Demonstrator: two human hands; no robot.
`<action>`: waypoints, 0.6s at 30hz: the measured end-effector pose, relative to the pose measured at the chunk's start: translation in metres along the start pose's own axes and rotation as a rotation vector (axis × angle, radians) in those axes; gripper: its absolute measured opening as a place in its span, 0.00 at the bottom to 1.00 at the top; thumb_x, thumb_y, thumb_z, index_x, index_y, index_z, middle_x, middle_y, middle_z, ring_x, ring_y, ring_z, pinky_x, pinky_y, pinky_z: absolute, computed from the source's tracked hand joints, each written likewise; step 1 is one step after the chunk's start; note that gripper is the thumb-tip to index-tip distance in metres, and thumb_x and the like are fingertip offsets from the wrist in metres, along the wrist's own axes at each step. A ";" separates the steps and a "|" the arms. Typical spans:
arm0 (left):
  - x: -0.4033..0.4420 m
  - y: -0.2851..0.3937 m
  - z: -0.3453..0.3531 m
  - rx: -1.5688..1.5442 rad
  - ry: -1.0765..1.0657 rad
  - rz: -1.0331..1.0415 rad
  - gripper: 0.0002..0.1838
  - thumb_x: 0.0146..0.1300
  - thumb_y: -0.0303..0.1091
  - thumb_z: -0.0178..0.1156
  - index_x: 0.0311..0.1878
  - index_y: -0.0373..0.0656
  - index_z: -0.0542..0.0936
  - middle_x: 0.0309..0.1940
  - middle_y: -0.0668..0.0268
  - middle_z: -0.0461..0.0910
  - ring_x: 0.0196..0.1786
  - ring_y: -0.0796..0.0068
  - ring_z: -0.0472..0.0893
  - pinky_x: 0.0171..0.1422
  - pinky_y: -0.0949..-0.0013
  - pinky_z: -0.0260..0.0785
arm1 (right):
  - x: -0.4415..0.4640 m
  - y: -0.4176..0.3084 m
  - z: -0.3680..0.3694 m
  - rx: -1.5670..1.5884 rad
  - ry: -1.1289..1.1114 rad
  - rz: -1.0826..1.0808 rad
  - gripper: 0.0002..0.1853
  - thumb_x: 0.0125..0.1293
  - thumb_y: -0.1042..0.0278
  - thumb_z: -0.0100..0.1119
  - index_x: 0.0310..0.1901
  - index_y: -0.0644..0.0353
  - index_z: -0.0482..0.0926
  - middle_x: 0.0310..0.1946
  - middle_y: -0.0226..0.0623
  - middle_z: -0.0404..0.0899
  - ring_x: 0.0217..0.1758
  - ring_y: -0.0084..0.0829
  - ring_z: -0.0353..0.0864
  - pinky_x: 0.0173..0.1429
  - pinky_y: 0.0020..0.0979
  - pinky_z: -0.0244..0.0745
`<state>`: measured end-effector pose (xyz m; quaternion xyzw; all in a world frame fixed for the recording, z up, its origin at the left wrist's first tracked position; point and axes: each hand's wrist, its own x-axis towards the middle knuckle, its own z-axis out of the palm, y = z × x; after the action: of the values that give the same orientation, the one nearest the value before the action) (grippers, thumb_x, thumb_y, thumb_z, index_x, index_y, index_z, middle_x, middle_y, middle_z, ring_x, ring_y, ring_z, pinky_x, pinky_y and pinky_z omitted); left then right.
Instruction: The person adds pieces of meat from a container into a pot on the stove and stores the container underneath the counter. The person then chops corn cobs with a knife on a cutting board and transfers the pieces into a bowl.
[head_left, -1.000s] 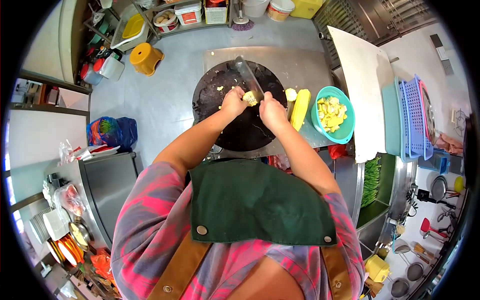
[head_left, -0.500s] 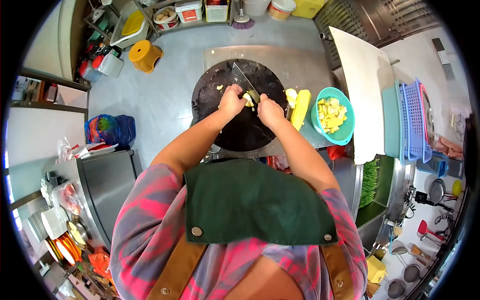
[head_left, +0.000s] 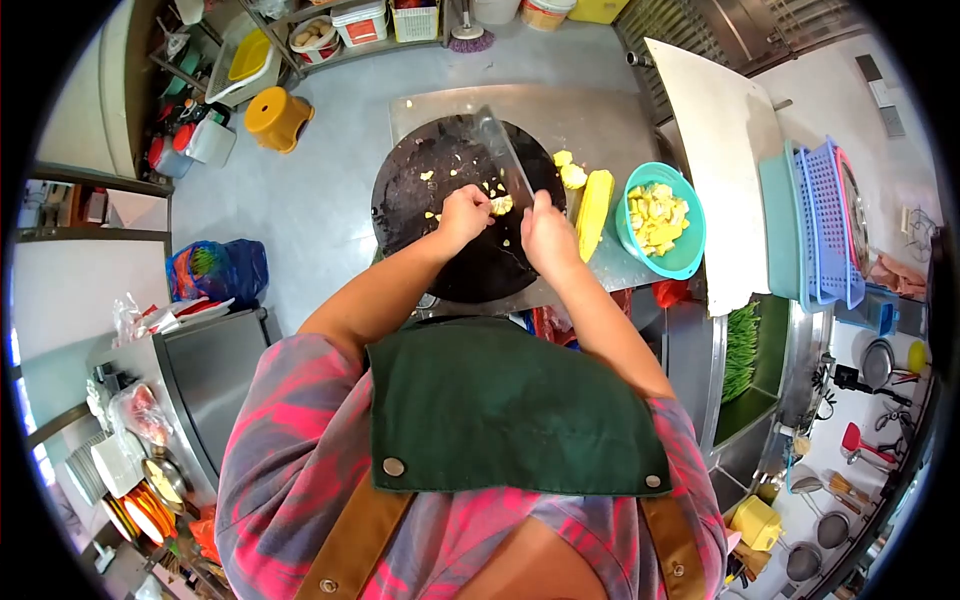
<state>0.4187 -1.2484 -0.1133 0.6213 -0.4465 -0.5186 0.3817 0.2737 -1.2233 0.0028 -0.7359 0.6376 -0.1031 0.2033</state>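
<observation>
My right hand (head_left: 547,238) is closed round the handle of a cleaver (head_left: 506,152), its blade pointing away from me over a round dark chopping board (head_left: 440,150). Just left of the blade, my left hand (head_left: 466,216) pinches a pale yellow chunk (head_left: 502,205) with curled fingers against the board. Small yellow scraps lie scattered around both hands. To the right of the board are a long yellow peeled piece (head_left: 594,213) and a shorter yellow chunk (head_left: 571,174). I cannot tell what food this is.
A turquoise bowl (head_left: 631,238) of cut yellow pieces stands to the right on the metal table (head_left: 620,120). Beyond it rises a white panel (head_left: 715,150). A yellow stool (head_left: 277,118) is on the floor at far left, and green stalks (head_left: 740,350) lie in the sink at right.
The cleaver has turned and its blade now shows broader, slightly apart from the chunk. My right hand has shifted a little down and right. More small pieces show around the chunk.
</observation>
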 end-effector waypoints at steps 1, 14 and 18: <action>-0.002 0.006 -0.001 0.059 0.008 0.011 0.04 0.55 0.22 0.56 0.25 0.34 0.75 0.20 0.59 0.79 0.25 0.69 0.83 0.27 0.70 0.75 | 0.002 -0.008 -0.007 -0.017 0.034 0.022 0.09 0.63 0.69 0.46 0.40 0.64 0.66 0.30 0.55 0.79 0.35 0.54 0.80 0.41 0.49 0.74; 0.043 0.014 0.012 0.432 0.103 0.487 0.04 0.52 0.30 0.60 0.31 0.41 0.80 0.27 0.60 0.81 0.32 0.64 0.81 0.37 0.63 0.72 | 0.001 0.041 -0.007 0.232 0.217 0.115 0.12 0.65 0.63 0.48 0.40 0.65 0.67 0.26 0.56 0.77 0.32 0.58 0.77 0.37 0.51 0.71; 0.097 0.062 0.065 0.770 0.137 0.575 0.12 0.48 0.37 0.63 0.37 0.46 0.82 0.40 0.61 0.81 0.44 0.60 0.79 0.50 0.58 0.69 | -0.013 0.074 -0.039 0.409 0.451 0.079 0.12 0.64 0.67 0.51 0.41 0.69 0.68 0.29 0.56 0.78 0.34 0.54 0.79 0.38 0.43 0.73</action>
<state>0.3510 -1.3608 -0.0953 0.6016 -0.7334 -0.1468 0.2803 0.1890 -1.2245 0.0077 -0.6131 0.6607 -0.3819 0.2044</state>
